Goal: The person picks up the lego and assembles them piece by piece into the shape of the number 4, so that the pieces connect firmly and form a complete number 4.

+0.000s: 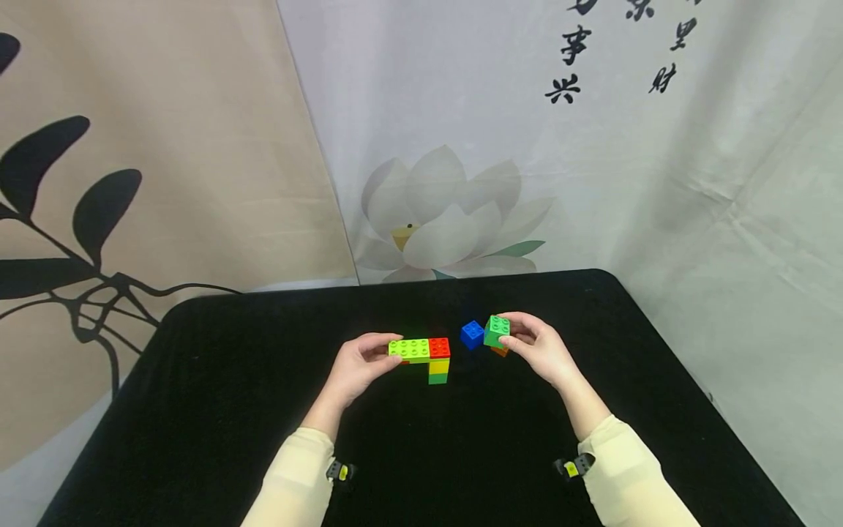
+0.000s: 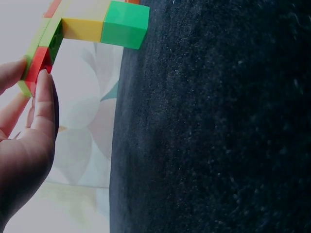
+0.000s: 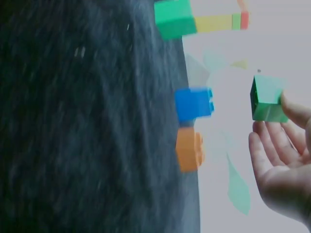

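My left hand (image 1: 358, 368) pinches the left end of a block assembly: a lime green plate (image 1: 410, 350) beside a red block (image 1: 439, 348), with yellow (image 1: 438, 367) and green (image 1: 437, 379) blocks below the red one. In the left wrist view, a smaller red piece (image 2: 37, 65) shows at the fingertips of the hand (image 2: 26, 141). My right hand (image 1: 541, 354) holds a green block (image 1: 497, 331) between thumb and fingers. The right wrist view shows this block (image 3: 268, 98) raised off the table in the hand (image 3: 286, 160).
A blue block (image 1: 472, 334) stands on the black table (image 1: 395, 454), left of the green block. Partly hidden under the right hand's block is an orange block (image 1: 500, 351); in the right wrist view the orange block (image 3: 188, 149) is beside the blue one. Printed curtains hang behind.
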A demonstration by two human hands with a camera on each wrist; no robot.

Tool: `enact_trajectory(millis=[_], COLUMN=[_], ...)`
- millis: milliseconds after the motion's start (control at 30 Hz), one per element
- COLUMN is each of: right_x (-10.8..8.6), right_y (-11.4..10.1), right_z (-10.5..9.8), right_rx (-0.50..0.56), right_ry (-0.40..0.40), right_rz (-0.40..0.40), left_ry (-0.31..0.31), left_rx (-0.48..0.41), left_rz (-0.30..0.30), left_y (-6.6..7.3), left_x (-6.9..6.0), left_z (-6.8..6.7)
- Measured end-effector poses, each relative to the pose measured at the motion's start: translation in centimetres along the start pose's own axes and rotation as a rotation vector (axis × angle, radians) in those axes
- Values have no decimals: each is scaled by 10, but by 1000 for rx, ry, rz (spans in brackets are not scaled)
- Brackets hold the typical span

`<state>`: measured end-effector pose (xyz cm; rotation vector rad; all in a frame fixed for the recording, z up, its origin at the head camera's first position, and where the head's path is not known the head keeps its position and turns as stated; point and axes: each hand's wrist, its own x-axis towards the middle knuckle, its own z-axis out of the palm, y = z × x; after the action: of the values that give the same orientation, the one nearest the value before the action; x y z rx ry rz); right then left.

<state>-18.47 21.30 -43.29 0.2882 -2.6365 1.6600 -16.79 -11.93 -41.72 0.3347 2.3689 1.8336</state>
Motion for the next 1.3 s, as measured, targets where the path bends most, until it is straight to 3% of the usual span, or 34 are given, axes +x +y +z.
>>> enact_trajectory(millis=[233,367,567,733,833,1067,1200,1300], right_x=[1,1,1,-8,-11,6,7,8], right_y=[-12,-19,-36,-70,-82,-45,-43,-42], right_z=[17,27,39,41,43,57,58,59], right_rx=[3,-21,-42,-55,-51,-38,-41,-41], right_ry=[-42,-45,-51,-87,-105,-116,-119,-118], right_rz=[-108,-164,-204,-216,-219,-221,-230,-243], left_ry=[25,38,14,-6,-7,-8,-4,3], left_rx=[-7,-10,-20,-19,-21,-30,-17,-18], left_rz=[-6,-10,-10,5,14,26,12,5], left_y=[-30,-35,-24,-3,-1,-2,-2,-12], left_x=[13,14,10,1,0,0,1,6], left_z=[2,2,1,0,0,0,0,0])
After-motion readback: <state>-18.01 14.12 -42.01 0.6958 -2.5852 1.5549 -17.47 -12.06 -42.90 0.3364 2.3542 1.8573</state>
